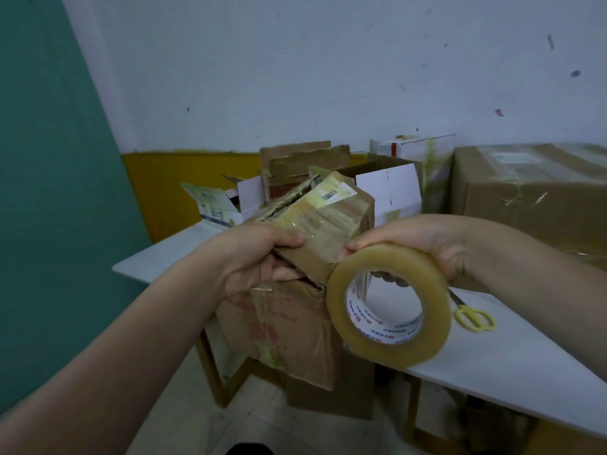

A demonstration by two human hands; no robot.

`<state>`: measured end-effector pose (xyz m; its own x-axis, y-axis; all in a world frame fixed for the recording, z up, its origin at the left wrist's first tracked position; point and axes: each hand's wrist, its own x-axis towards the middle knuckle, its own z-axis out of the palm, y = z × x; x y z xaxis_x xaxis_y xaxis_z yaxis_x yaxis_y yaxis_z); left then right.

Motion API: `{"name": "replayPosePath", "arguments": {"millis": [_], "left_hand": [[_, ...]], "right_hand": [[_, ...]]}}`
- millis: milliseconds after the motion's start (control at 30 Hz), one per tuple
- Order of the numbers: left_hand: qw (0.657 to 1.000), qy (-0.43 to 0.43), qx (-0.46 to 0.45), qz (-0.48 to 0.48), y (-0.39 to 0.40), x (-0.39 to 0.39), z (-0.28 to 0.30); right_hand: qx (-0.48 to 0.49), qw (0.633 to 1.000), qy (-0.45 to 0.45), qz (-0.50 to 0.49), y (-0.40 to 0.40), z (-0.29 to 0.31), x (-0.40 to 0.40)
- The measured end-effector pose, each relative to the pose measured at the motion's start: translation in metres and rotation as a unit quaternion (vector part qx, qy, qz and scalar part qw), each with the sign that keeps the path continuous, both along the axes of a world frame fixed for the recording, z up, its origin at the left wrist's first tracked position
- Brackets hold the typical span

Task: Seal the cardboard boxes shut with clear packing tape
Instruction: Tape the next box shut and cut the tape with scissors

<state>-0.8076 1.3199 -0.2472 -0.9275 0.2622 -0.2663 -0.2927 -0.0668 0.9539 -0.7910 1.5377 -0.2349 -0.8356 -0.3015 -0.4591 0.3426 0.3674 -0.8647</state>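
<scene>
A worn brown cardboard box [315, 221], patched with old yellowed tape and a barcode label, is held up in front of me above the table's near edge. My left hand [253, 257] grips its near flap, thumb on top and fingers underneath. My right hand [423, 244] holds a large roll of clear packing tape [389, 303] upright beside the box, fingers through the printed core and thumb on the outer rim. The roll's edge touches the box's near corner.
A white table [512, 349] runs from the left to the lower right. Yellow-handled scissors [473, 315] lie on it behind the roll. Opened boxes [387, 182] and a big taped carton [532, 182] stand at the back against the wall. Another box [328, 392] sits under the table.
</scene>
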Motion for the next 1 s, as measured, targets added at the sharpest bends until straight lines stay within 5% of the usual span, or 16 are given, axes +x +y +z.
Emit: {"name": "replayPosePath", "arguments": {"millis": [267,600,1000], "left_hand": [[0.999,0.036,-0.012,-0.031,-0.005,0.003,-0.006],[0.979,0.133,-0.155,-0.016,0.000,0.007,-0.023],[0.976,0.149,-0.145,0.058,0.009,0.002,-0.028]], "right_hand": [[0.021,1.000,-0.008,-0.009,-0.009,0.000,-0.001],[0.098,0.995,-0.031,0.005,-0.022,0.006,-0.005],[0.131,0.987,0.094,-0.010,-0.011,-0.001,0.006]]}}
